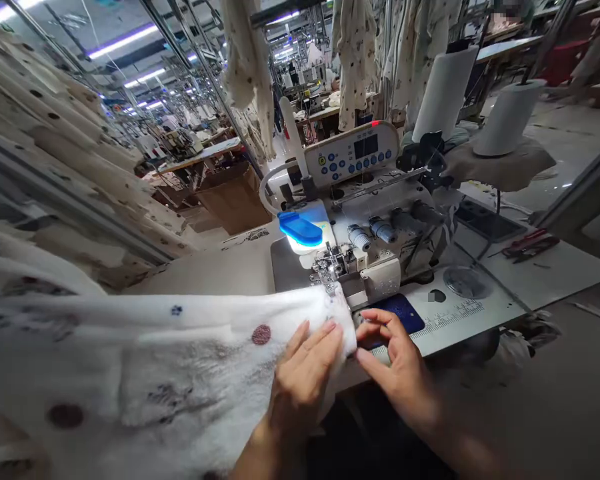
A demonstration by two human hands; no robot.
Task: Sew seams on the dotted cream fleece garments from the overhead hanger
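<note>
White fleece fabric [195, 373] printed with dark dots and small motifs spreads from the left up to the sewing machine's presser foot [331, 270]. Its upper edge lies at the needle area under a bright lamp. My left hand [305, 373] rests flat on the fabric just in front of the foot, fingers stretched out. Beside the fabric's right-hand edge is my right hand [397, 363], its fingers curved and thumb apart from them, the tips at or touching that edge. The overlock-type sewing machine [380, 220] has a button panel [355, 153] and several tension dials.
A blue lamp cover [301, 229] sits over the machine bed. Thread cones [443, 90] stand behind at the right. Red-handled snips [530, 243] and a round clear dish [467, 282] lie on the table [575, 267]. Dotted fabric [55, 127] hangs at the left; a cardboard box [235, 197] stands behind.
</note>
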